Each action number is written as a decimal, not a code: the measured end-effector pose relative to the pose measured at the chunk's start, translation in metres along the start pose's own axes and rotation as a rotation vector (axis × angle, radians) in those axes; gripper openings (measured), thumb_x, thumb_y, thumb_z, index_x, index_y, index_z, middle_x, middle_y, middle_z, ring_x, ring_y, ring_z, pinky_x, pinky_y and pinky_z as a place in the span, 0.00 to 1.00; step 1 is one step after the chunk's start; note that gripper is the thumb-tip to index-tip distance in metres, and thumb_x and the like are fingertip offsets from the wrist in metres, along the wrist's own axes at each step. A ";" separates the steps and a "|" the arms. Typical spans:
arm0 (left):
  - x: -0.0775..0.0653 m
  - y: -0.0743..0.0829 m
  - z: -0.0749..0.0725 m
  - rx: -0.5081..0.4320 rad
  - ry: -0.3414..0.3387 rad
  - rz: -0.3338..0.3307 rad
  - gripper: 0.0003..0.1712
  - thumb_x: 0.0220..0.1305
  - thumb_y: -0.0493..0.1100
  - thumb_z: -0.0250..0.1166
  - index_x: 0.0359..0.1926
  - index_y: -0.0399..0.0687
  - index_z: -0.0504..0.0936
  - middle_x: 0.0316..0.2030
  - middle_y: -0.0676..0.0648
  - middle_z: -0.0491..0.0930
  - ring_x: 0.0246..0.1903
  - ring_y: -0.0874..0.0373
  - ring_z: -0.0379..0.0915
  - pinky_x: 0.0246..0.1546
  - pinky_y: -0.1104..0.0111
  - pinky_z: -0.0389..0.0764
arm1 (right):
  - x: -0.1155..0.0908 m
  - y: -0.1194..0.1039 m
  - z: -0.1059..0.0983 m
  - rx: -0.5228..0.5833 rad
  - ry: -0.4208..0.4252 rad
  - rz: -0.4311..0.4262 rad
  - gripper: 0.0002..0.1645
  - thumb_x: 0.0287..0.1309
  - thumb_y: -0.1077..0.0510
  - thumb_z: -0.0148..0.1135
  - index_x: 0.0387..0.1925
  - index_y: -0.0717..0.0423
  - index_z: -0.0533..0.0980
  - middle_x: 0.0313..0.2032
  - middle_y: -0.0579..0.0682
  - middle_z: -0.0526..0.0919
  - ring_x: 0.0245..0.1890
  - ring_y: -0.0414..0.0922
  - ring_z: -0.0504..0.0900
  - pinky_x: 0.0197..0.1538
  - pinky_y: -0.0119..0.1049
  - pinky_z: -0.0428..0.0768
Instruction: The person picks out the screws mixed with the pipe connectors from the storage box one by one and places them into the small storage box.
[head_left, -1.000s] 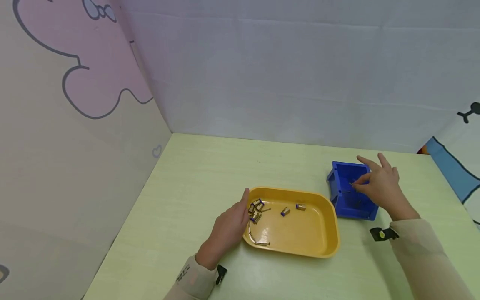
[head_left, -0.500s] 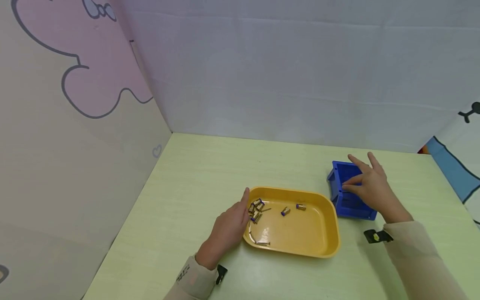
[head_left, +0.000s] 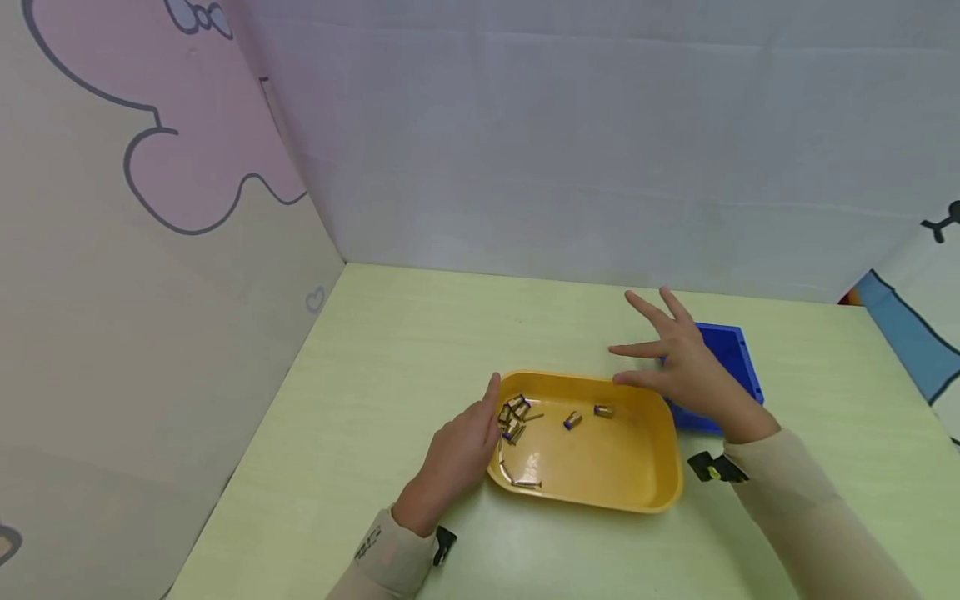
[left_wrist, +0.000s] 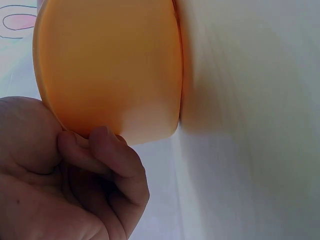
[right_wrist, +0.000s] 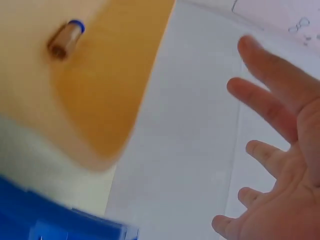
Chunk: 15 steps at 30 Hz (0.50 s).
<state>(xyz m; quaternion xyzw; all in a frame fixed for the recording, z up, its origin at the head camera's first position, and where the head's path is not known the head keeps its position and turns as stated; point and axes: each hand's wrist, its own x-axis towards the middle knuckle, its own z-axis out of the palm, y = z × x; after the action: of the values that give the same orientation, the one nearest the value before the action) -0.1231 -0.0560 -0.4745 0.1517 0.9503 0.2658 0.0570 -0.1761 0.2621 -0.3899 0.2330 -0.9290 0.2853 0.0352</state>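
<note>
My left hand (head_left: 459,446) holds the left end of a yellow tray (head_left: 592,492). In the left wrist view its curled fingers (left_wrist: 117,160) lie against the tray's outer wall, near the rim. Several brass push-in fittings (head_left: 514,428) with blue collars and a few screws (head_left: 527,484) lie at the tray's left end. Two more fittings, one (head_left: 573,420) near the middle and another (head_left: 603,411) to its right, lie apart. My right hand (head_left: 686,367), fingers spread and holding nothing, hovers over the tray's back right corner, partly hiding a blue bin (head_left: 727,346).
The blue bin stands just right of the tray on a pale green table (head_left: 420,333). A whitish cloth wall (head_left: 562,167) rises behind the table, and a wall with a pink cartoon print (head_left: 202,167) stands at the left.
My right hand has moved left from above the blue bin to the tray's back right corner. Its pinched thumb and index finger have spread apart. The left hand stays put.
</note>
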 end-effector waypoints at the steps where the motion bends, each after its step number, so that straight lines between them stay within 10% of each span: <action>1: 0.000 0.000 0.000 -0.002 0.000 0.001 0.34 0.79 0.45 0.44 0.80 0.50 0.47 0.64 0.45 0.75 0.38 0.59 0.74 0.32 0.64 0.76 | 0.003 -0.003 0.003 -0.005 -0.023 -0.016 0.24 0.50 0.49 0.77 0.50 0.50 0.86 0.78 0.51 0.49 0.77 0.60 0.29 0.64 0.76 0.39; 15: 0.000 0.001 0.000 -0.005 -0.007 -0.012 0.34 0.78 0.45 0.46 0.80 0.50 0.47 0.64 0.44 0.75 0.39 0.58 0.75 0.34 0.62 0.77 | 0.024 -0.038 0.050 -0.135 -0.278 -0.153 0.33 0.41 0.36 0.76 0.52 0.41 0.85 0.79 0.45 0.41 0.76 0.61 0.26 0.68 0.71 0.33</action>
<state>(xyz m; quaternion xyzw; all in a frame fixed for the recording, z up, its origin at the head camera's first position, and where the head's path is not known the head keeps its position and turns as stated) -0.1230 -0.0553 -0.4740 0.1467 0.9503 0.2673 0.0624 -0.1766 0.1977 -0.4074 0.3374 -0.9215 0.1837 -0.0565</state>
